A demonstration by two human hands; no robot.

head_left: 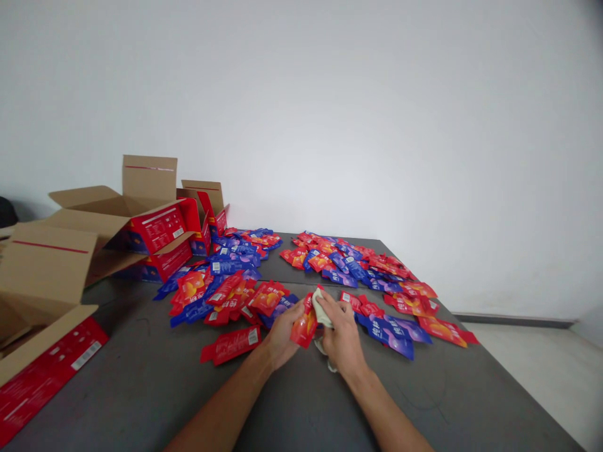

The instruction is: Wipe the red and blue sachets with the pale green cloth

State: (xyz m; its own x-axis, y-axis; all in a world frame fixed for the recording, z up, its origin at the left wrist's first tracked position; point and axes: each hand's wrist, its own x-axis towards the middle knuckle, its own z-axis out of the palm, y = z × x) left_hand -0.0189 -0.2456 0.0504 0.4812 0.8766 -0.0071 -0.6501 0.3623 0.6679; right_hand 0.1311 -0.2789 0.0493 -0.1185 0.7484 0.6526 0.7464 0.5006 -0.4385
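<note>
- Two hands meet at table centre: my left hand (281,336) pinches a red packet (304,328), lifted clear so its face is reachable.
- My right hand (343,339) (fingers curled shut) presses a pale cloth (321,311) against it.
- Packet heaps (221,282) lie at 11 and 1 o'clock, boxes (117,220) at 9.

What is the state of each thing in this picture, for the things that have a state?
Left hand: shut on red sachet.
Right hand: shut on cloth, pressed against that sachet.
Cardboard boxes: flaps open.
Loose sachets: lying in two heaps on table.
</note>
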